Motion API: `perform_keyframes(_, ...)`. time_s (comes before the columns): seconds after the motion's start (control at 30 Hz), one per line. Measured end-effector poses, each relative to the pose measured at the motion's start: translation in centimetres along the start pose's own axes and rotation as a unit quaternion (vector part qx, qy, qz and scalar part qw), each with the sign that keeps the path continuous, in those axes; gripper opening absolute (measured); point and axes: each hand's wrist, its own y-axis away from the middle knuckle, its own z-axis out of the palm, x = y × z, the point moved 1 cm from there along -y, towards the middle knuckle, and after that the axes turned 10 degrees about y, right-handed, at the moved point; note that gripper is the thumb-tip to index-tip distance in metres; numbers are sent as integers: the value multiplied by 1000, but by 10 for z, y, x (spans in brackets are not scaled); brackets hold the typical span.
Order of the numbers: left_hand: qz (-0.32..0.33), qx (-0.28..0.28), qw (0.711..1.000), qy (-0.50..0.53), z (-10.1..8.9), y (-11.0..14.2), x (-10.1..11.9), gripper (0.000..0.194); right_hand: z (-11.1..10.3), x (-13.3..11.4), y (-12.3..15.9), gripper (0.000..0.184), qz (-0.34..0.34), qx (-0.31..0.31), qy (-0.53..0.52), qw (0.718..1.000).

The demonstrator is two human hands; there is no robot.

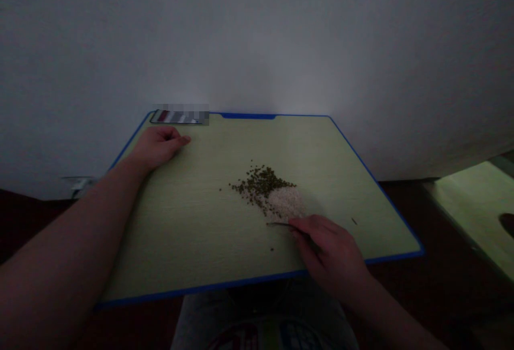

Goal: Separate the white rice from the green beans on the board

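Observation:
My right hand point(327, 248) is closed in a pinch around tweezers point(281, 224), a thin dark tool. Their tip points left, at the near edge of a pale heap of fine grains point(287, 203). I cannot make out whether the tip grips anything. Against the heap's far left side lies a scatter of small dark green beans point(261, 181), partly mixed into the pale grains. My left hand point(158, 145) rests on the far left of the table with its fingers curled, and nothing shows in them.
The light table point(193, 237) has a blue rim and stands against a pale wall. A phone point(176, 117) lies at the far left corner. A small brown sliver point(354, 221) and a stray dark bean point(272, 249) lie near my right hand.

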Motion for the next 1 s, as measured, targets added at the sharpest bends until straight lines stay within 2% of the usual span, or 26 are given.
perform_keyframes(0.13, -5, 4, 1000, 0, 0, 2, 2, 35, -2, -2, 2, 21, -5, -4, -9, 1000)
perform_keyframes(0.33, -15, 3, 1000, -14, -1, 3, 6, 35, -1, 1, 3, 22, 31, 6, 37, 999)
perform_keyframes(0.53, 9, -1, 1000, -5, -1, 2, 3, 37, 1, 1, -2, 21, 16, -1, 18, 1000)
perform_keyframes(0.83, -9, 7, 1000, -17, -1, 3, 5, 34, -2, -5, 1, 21, -13, -8, -17, 1000)
perform_keyframes(1.0, -17, 6, 1000, -15, -1, 4, 7, 33, -3, -4, 5, 21, 18, -8, 8, 1000)
